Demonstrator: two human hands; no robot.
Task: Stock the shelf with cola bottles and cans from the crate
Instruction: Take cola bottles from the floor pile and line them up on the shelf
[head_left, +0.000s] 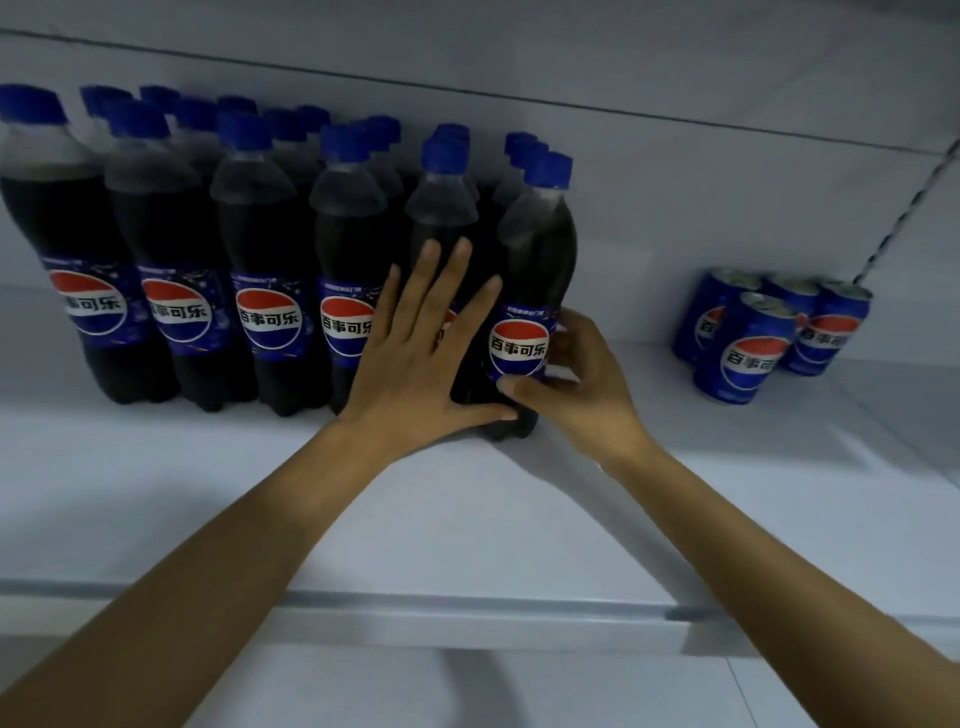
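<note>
Both forearms reach up from the near edge of the shelf (467, 499) toward its middle. Of the two, the right hand (576, 379) has the working grip. Its thumb lies across the lower front of the label and its fingers curl round the right side of the end bottle (535, 249), holding it.

That bottle stands upright with its base on the shelf, at the right end of the front row of bottles (270, 249) and close against its neighbour (441, 208). The left hand (415, 358) grips nothing. Its fingers are straight and spread, its palm lies flat against the neighbour's front, and its thumb stretches right to the foot of the end bottle.

The bottle's long axis is vertical and it sits directly ahead of the right hand, so any squaring up would likely be a small twist or a push toward the back wall while the left hand braces the row.

Well apart, toward the right end of the shelf, stand the cans (748, 348). No crate is in view.
</note>
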